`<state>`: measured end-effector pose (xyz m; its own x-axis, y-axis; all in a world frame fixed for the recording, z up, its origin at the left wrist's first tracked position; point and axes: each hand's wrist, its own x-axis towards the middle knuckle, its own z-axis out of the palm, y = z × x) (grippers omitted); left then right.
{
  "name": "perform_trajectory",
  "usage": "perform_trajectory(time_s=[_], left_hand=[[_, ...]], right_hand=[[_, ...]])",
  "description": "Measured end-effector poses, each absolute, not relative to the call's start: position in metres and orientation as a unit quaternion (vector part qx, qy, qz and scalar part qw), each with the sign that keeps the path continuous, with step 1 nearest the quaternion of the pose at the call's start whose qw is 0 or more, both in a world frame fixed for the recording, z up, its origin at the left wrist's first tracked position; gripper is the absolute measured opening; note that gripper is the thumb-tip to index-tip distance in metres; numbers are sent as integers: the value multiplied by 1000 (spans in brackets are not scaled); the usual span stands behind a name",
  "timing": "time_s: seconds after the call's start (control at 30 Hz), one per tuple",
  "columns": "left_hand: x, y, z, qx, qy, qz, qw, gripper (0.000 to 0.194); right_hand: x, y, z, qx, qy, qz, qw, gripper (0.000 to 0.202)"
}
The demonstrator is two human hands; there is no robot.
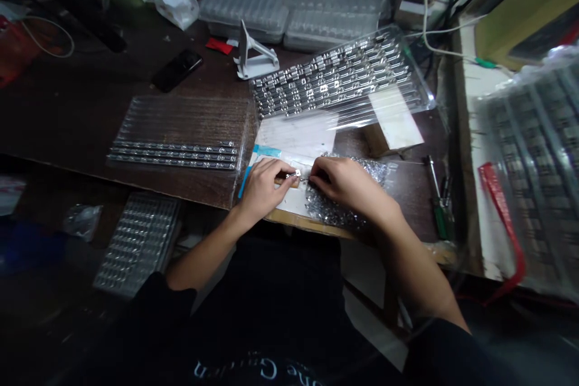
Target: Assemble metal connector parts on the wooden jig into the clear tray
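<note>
My left hand (265,186) is closed, thumb and fingers pinching a small shiny metal part (294,174) above a small wooden block (289,182). Close by on the right, my right hand (337,180) is pinched at the fingertips near the metal part's end; whatever they hold is too small to name. Under and beside my right hand lies a heap of small shiny metal pieces (323,208). A white board (296,199) with blue tape (266,151) at its left supports the work.
On the left lies a clear ribbed tray (181,117) with a few filled rows. Behind my hands, a tilted tray (325,75) holds rows of metal parts. A phone (177,71), a white stand (256,57) and a green-handled screwdriver (438,217) lie around.
</note>
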<state>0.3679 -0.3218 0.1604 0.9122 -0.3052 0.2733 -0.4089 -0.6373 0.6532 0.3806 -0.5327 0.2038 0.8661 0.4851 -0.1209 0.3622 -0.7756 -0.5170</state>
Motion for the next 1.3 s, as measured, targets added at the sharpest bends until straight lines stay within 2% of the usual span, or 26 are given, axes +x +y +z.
perform_trajectory(time_s=[0.3,0.43,0.57,0.77,0.9,1.13,1.3], left_hand=[[367,-321,158,887,-205,63,410,2],[368,-314,161,852,-145,129,485,8],[382,-287,170,855,-121,151,480,11],[414,-234,177,912,-112,137,370,10],[420,-218,176,928,-114,129,332,9],[417,-207,180,938,-91,128,310,9],[416,-205,190,950,-61,118,282,10]], right_hand=[[384,-533,200,-921,-231,82,303,21],[382,-519,191,-914,-248,64,315,28],[376,-500,186,-902,-279,75,322,24],[370,-488,189,-919,-351,47,171,22],[367,-488,191,-918,-371,47,132,24],[376,-503,188,-918,-316,6,241,27],[380,-510,188,-917,-295,-2,267,26]])
